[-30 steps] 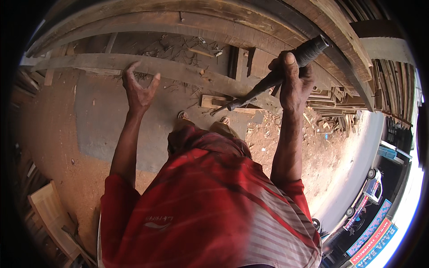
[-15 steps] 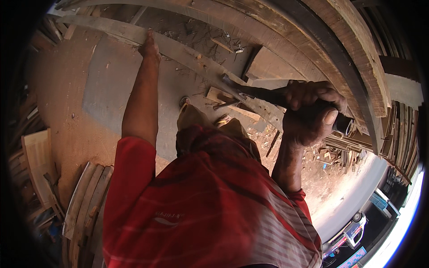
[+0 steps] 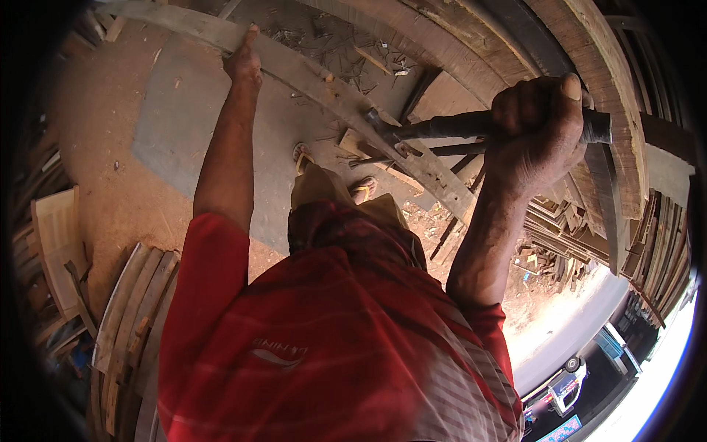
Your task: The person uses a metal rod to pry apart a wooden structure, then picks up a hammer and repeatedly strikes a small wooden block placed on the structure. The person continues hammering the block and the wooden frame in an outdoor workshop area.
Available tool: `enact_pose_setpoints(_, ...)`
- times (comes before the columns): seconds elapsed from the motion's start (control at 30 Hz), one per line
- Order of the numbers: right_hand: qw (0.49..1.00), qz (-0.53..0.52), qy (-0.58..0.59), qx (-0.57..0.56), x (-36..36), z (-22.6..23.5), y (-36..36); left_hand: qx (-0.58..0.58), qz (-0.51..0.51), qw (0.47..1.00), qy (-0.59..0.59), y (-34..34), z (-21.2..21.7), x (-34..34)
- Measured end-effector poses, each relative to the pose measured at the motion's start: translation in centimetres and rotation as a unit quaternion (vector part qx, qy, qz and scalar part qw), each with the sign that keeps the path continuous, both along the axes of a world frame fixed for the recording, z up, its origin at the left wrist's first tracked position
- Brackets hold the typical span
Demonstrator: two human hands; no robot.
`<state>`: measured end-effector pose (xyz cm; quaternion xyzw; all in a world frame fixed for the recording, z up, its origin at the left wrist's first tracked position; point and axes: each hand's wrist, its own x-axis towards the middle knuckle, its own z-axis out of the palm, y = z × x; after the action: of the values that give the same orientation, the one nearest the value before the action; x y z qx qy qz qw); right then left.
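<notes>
My right hand (image 3: 537,129) is closed round the black-wrapped handle of a hammer (image 3: 449,127). The hammer's dark head is down at the face of a long grey wooden plank (image 3: 317,88), near some holes or nail marks. Farther up, at the left, my left hand (image 3: 244,60) grips the edge of the same plank, its fingers partly hidden behind the wood. The plank slants from the upper left to the lower right in front of me. Behind the hammer handle a thin dark bar (image 3: 449,150) runs nearly parallel to it; what it is I cannot tell.
Large curved timbers (image 3: 501,44) stand at the upper right. Nails and scraps (image 3: 324,51) litter the grey floor beyond the plank. Stacked curved boards (image 3: 132,317) are at the lower left. Split wood (image 3: 567,221) is piled at the right, near a road with a parked vehicle (image 3: 565,387).
The hammer's handle has swung up level, and my right hand has risen a little with its grip turned. My left hand stays on the plank, shifted slightly upward in view.
</notes>
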<state>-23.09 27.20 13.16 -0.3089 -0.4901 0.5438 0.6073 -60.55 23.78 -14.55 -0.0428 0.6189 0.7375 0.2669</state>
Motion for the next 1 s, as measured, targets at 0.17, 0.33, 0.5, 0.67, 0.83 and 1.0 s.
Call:
enact_pose_setpoints(0.17, 0.963, 0.228, -0.043, 0.137, 2.7, 0.4, -5.9, -0.046, -0.003, 0.999, -0.003, -2.4, -0.3, 0.0)
enact_pose_setpoints(0.33, 0.95, 0.272, -0.065, 0.141, 6.6, 0.0, -12.5, -0.174, 0.007, 0.984, -0.039, -4.3, 2.1, -1.0)
enact_pose_setpoints(0.5, 0.959, 0.189, -0.164, 0.133, 2.1, -0.2, -15.4, -0.158, 0.0, 0.987, 0.029, -5.2, 0.4, -1.8)
enact_pose_setpoints(0.67, 0.942, 0.218, -0.18, 0.178, -9.1, 1.3, -10.2, -0.104, 0.04, 0.982, 0.15, -6.8, -4.8, -7.0)
enact_pose_setpoints(0.83, 0.945, 0.249, -0.179, 0.111, -7.8, 2.3, -13.7, -0.199, -0.02, 0.978, 0.059, -8.4, 3.6, -5.7)
enact_pose_setpoints(1.0, 0.96, 0.239, -0.113, 0.092, -4.9, 0.2, -15.2, -0.23, -0.017, 0.963, 0.142, -8.5, 0.7, -3.6)
